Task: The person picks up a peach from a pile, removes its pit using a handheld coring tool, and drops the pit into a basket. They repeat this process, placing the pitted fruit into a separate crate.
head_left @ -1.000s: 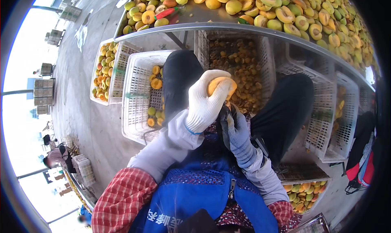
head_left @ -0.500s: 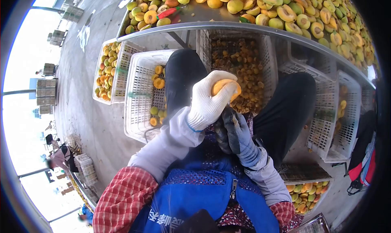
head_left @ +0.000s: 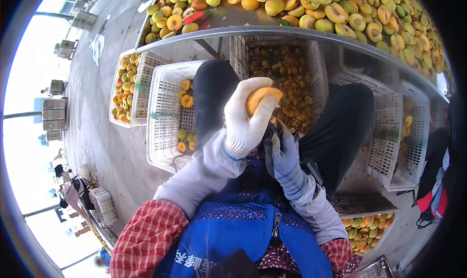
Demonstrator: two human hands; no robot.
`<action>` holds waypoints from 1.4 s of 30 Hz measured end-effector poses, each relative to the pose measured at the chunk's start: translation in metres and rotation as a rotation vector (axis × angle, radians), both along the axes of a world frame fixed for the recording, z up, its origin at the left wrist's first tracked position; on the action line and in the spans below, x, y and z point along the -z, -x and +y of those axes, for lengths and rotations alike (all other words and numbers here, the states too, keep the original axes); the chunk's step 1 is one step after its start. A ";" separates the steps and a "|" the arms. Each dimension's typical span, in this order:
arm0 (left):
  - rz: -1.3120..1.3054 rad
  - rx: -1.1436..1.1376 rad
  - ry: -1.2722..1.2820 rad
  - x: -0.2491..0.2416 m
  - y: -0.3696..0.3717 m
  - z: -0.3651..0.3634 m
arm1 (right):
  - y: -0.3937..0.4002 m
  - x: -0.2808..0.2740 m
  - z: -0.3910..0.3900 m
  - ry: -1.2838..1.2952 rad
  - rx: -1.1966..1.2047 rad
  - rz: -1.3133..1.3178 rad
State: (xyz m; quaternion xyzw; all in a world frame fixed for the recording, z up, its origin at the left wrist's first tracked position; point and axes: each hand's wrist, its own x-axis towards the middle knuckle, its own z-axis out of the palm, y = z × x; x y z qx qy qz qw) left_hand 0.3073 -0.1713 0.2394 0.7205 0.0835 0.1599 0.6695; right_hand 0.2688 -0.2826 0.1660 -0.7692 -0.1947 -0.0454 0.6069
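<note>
My left hand (head_left: pixel 245 115), in a white knit glove, is wrapped round an orange-yellow fruit half (head_left: pixel 260 99) above my lap. Just below and to the right is my right hand (head_left: pixel 284 154), in a grey-blue glove with dark fingers. Its fingers are pressed together close under the fruit; a small brownish bit shows at their tips, too small to name. Beyond both hands, a crate (head_left: pixel 318 83) on the floor holds many small brown-orange pieces.
A metal table (head_left: pixel 233 30) piled with halved fruit (head_left: pixel 335 13) runs across the top, with a red-handled tool (head_left: pixel 195 16) on it. White crates (head_left: pixel 158 132) of fruit stand at the left. More crates (head_left: pixel 384 147) stand at the right, beyond my knee (head_left: pixel 348 112).
The fruit half has turned in my left hand and shows more of its rounded side. My right hand has shifted slightly, its thumb now more upright. The whole view has moved a little.
</note>
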 end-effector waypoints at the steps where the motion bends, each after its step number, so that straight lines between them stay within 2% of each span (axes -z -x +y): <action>1: 0.017 0.009 0.005 -0.001 0.001 0.000 | 0.001 0.005 0.003 -0.053 0.018 -0.024; 3: 0.050 0.041 -0.007 0.001 0.001 0.004 | 0.001 -0.003 -0.003 -0.516 -0.112 0.777; 5: 0.086 0.085 -0.037 0.012 0.001 0.010 | -0.002 -0.019 -0.007 -0.714 -0.208 1.164; 8: 0.099 0.117 -0.045 0.010 -0.001 0.009 | -0.008 -0.040 -0.008 -0.687 -0.278 1.248; 12: 0.125 0.159 -0.068 0.009 -0.007 0.008 | -0.017 -0.042 -0.012 -0.837 -0.215 1.603; 14: 0.123 0.176 -0.129 0.005 -0.013 0.006 | -0.018 -0.033 -0.016 -0.933 -0.281 1.633; 16: 0.100 0.256 -0.249 0.006 -0.022 0.013 | -0.019 -0.024 -0.020 -1.047 -0.484 1.551; 18: 0.090 0.279 -0.338 0.009 -0.024 0.013 | -0.019 -0.036 -0.021 -0.926 -0.393 1.562; 19: 0.107 0.271 -0.288 0.009 -0.025 0.011 | -0.023 -0.041 -0.019 -0.866 -0.353 1.559; 22: 0.160 0.203 -0.113 0.012 -0.017 0.005 | -0.015 -0.031 -0.017 -0.665 -0.212 1.259; 25: 0.157 0.044 0.076 0.022 -0.006 0.000 | -0.013 -0.004 -0.007 -0.003 -0.023 -0.009; 26: 0.148 -0.005 0.121 0.024 -0.003 -0.002 | -0.007 -0.009 -0.020 -0.109 -0.203 0.352; 28: 0.116 -0.044 0.106 0.026 0.001 -0.001 | -0.002 -0.001 -0.018 0.024 -0.159 0.163; 30: 0.088 -0.058 0.060 0.026 0.004 0.002 | -0.003 0.003 -0.002 0.048 -0.024 -0.037; 32: 0.058 -0.004 -0.040 0.025 0.004 0.011 | -0.003 -0.013 0.000 -0.368 -0.190 0.688; 34: 0.032 0.091 -0.154 0.026 0.004 0.020 | -0.007 -0.032 -0.003 -0.616 -0.299 1.143; 37: -0.023 0.188 -0.161 0.020 -0.002 0.021 | -0.013 -0.044 -0.007 -0.694 -0.397 1.373; 42: 0.192 0.276 0.117 0.012 -0.001 0.018 | -0.018 -0.058 -0.015 -0.736 -0.514 1.486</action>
